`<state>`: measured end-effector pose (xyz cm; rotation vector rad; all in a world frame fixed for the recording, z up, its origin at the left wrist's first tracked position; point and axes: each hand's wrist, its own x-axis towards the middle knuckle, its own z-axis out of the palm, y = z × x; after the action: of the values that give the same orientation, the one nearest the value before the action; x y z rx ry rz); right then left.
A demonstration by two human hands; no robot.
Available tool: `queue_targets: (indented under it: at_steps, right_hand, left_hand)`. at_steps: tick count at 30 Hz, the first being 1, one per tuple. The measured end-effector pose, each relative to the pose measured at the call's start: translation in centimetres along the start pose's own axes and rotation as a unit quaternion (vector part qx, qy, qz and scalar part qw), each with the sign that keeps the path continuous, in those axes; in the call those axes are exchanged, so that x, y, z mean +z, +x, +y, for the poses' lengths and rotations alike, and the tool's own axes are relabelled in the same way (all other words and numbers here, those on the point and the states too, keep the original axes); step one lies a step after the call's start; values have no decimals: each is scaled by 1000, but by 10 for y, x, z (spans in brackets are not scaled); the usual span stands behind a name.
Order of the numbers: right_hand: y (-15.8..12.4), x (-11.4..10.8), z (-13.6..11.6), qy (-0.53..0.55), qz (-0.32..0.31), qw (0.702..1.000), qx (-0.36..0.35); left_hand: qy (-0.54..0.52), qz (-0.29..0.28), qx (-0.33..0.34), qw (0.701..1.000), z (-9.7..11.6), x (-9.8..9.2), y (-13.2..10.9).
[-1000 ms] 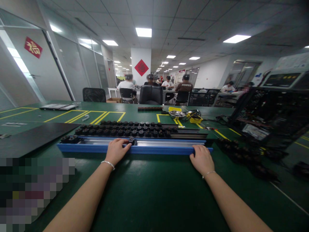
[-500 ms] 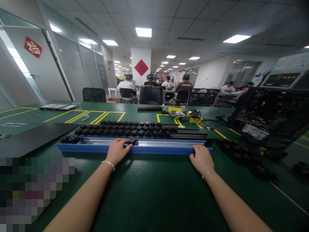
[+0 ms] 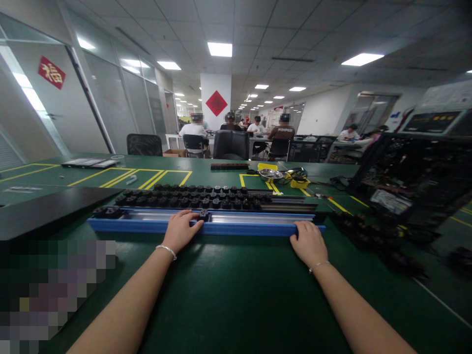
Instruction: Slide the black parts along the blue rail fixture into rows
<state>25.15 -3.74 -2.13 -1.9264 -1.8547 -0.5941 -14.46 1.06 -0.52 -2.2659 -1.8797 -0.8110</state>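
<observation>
A long blue channel point(image 3: 243, 229) with a shiny metal inside lies crosswise before me on the green table. My left hand point(image 3: 180, 228) closes thumb and fingers on a small black socket module point(image 3: 203, 215) sitting in the channel near its middle. Two more black modules point(image 3: 110, 211) sit at the channel's left end. My right hand point(image 3: 309, 240) grips the channel's front wall near its right end, fingers curled over the top edge. Just behind, black rails carry rows of similar black modules point(image 3: 184, 201).
A dark flat panel point(image 3: 47, 209) lies to the left. Dark loose parts point(image 3: 372, 241) and an open black equipment case point(image 3: 416, 172) are on the right. Farther back stand a metal bowl point(image 3: 271, 174) and a short dark strip point(image 3: 230, 166). People sit at tables beyond.
</observation>
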Motion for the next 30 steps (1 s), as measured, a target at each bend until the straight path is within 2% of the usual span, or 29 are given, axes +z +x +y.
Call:
queue_targets:
  at_steps: [17,30]
  right_hand:
    - [0,0,0,2,-11,1000,9]
    - [0,-2,-1,-1,-12,1000,8]
  left_hand:
    - [5,-2,4,1000,1,0,-1]
    - [0,-3,32,999,4,0,-1]
